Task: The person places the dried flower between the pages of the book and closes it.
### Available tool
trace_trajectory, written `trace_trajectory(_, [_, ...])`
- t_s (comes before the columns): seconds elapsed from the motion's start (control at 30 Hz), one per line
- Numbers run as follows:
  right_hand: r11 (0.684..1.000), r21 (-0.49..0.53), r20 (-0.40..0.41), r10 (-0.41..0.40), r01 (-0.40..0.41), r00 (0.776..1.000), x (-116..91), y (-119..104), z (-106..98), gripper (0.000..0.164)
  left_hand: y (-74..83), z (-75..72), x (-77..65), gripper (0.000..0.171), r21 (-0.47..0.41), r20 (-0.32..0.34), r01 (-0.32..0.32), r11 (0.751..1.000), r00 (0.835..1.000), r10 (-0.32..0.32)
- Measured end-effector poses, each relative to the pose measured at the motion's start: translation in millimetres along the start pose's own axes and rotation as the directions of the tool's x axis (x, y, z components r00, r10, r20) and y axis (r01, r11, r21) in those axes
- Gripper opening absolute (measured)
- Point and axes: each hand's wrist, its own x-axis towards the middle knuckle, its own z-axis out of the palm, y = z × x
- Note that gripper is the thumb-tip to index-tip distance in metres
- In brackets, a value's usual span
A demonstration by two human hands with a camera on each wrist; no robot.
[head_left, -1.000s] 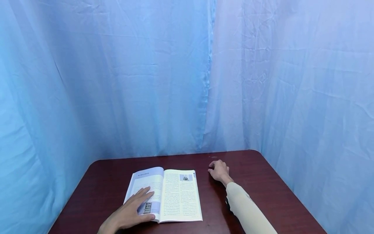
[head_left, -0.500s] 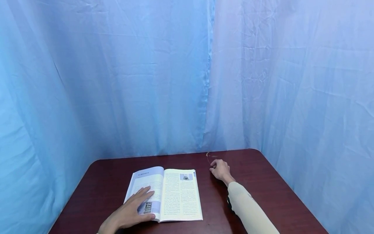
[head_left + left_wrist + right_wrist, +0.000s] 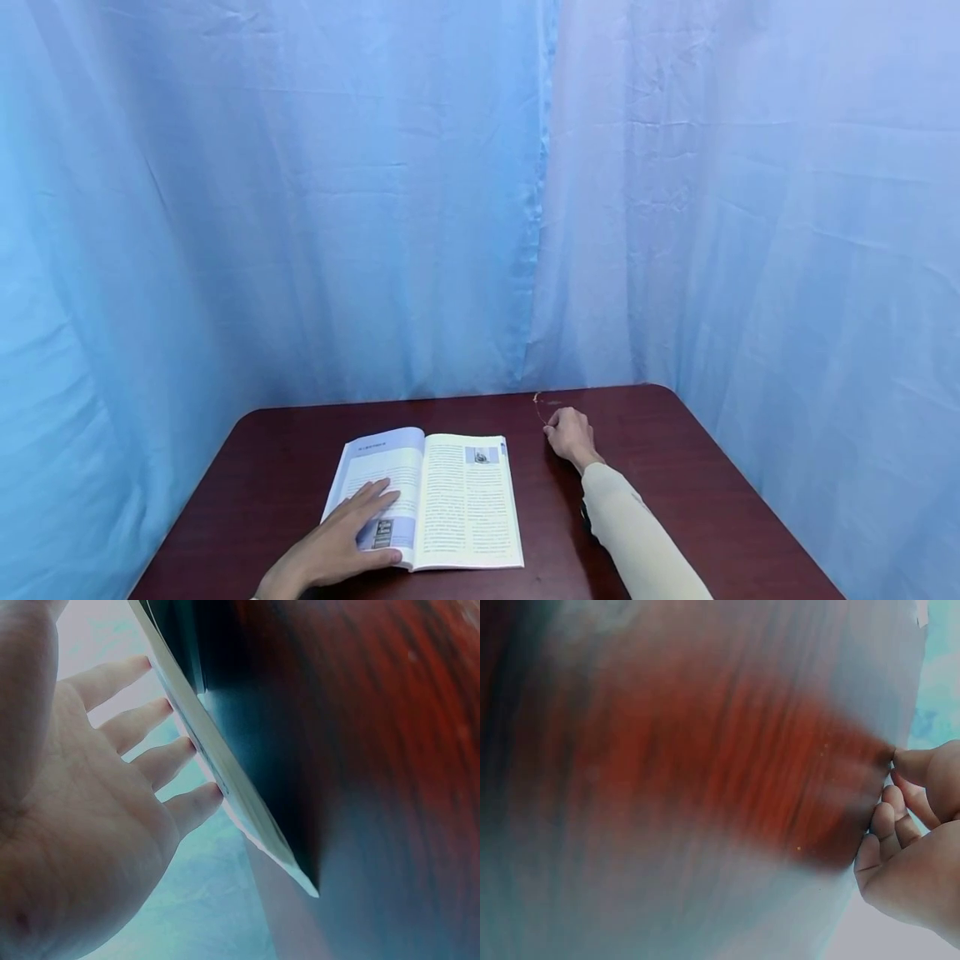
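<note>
An open book (image 3: 467,508) lies on the dark red-brown table, printed pages up. My left hand (image 3: 330,543) rests on its left page, fingers spread, thumb by the lower edge near the spine. In the left wrist view the fingertips (image 3: 208,796) press on the page next to the book's pale edge (image 3: 232,776). Right of the book, my right hand (image 3: 572,435) is low over the tabletop, fingers curled. Its thumb and forefinger pinch a thin thread-like strand with a golden tip (image 3: 537,399), which extends toward the back edge. Most of what the fingers hold is hidden.
The wooden table (image 3: 645,500) has rounded far corners. Blue curtains (image 3: 390,250) hang close behind its back edge and along both sides. A small pale mark (image 3: 551,403) shows on the tabletop near the back edge.
The golden-tipped strand, unseen one second ago, now shows beyond my right fingertips. The right hand has shifted slightly right and its fingers have curled closer. The left hand stays on the page.
</note>
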Motion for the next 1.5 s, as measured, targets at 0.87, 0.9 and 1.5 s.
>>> trace_trajectory(0.87, [0.997,-0.053,0.135,-0.046,0.053,0.99,2.1,9.3,-8.1,0.014,-2.6,1.7,-0.7,0.089,0.008,-0.011,-0.015,1.0,1.0,0.016])
trace_trajectory(0.9, [0.998,-0.039,0.13,-0.042,0.047,0.991,2.4,9.5,-8.9,0.015,-2.6,1.5,-0.8,0.089,0.009,-0.011,-0.019,1.0,1.0,0.019])
trace_trajectory(1.5, [1.0,-0.016,0.034,-0.024,0.024,0.999,13.8,2.1,2.9,0.018,-3.2,1.9,3.7,0.091,-0.009,0.006,-0.004,1.0,1.0,0.004])
